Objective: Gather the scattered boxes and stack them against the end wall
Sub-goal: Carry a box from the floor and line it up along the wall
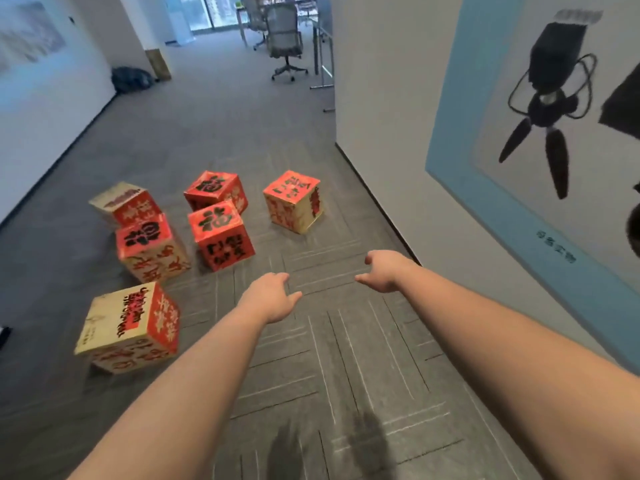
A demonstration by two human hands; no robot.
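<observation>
Several red and cream cardboard boxes with black characters lie scattered on the grey carpet. The nearest box [130, 327] sits at the left, tilted. Beyond it stand a cream-sided box [150, 249], a red box [221, 235], another red box [215, 189], a box at the far left [126, 202] and one apart at the right [294, 200]. My left hand [272, 299] and my right hand [386, 271] reach forward over bare carpet, fingers apart, holding nothing. Both are short of the boxes.
A white wall [398, 133] with a blue-framed poster [540, 140] runs along the right. A white wall [45, 109] borders the left. Down the corridor are a dark bag [131, 79], an office chair [285, 39] and a metal frame [323, 64].
</observation>
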